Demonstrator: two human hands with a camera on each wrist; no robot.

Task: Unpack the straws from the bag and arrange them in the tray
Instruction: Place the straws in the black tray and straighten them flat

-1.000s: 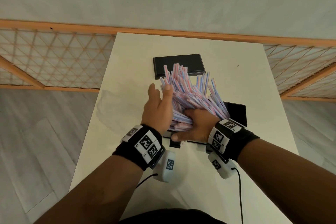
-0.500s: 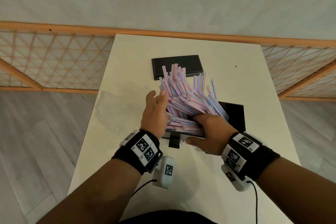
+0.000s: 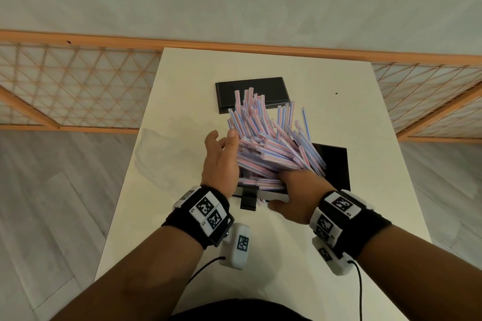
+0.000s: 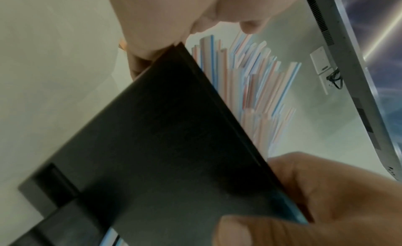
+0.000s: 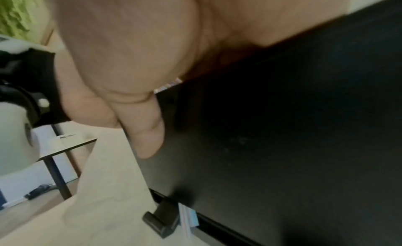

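Observation:
A big bundle of pink-and-blue striped straws (image 3: 266, 143) fans out and leans away from me over the black tray (image 3: 335, 164). My left hand (image 3: 221, 156) lies flat against the bundle's left side, fingers straight. My right hand (image 3: 294, 190) covers the straws' near ends at the tray's front rim, with fingers curled over them. In the left wrist view the tray wall (image 4: 163, 146) fills the middle and the straws (image 4: 256, 81) rise behind it. In the right wrist view the thumb of my right hand (image 5: 130, 60) lies against the outside of the tray (image 5: 282, 146).
A second flat black piece (image 3: 276, 88) lies farther back on the white table (image 3: 378, 138). A clear plastic bag (image 3: 161, 154) lies crumpled at the table's left edge. A small black clip (image 5: 161, 222) sticks out from the tray's front. Orange lattice railing runs behind the table.
My right hand has come down and toward me with the straws' near ends, onto the tray's front rim. The bundle leans lower. My left hand has stayed at its side.

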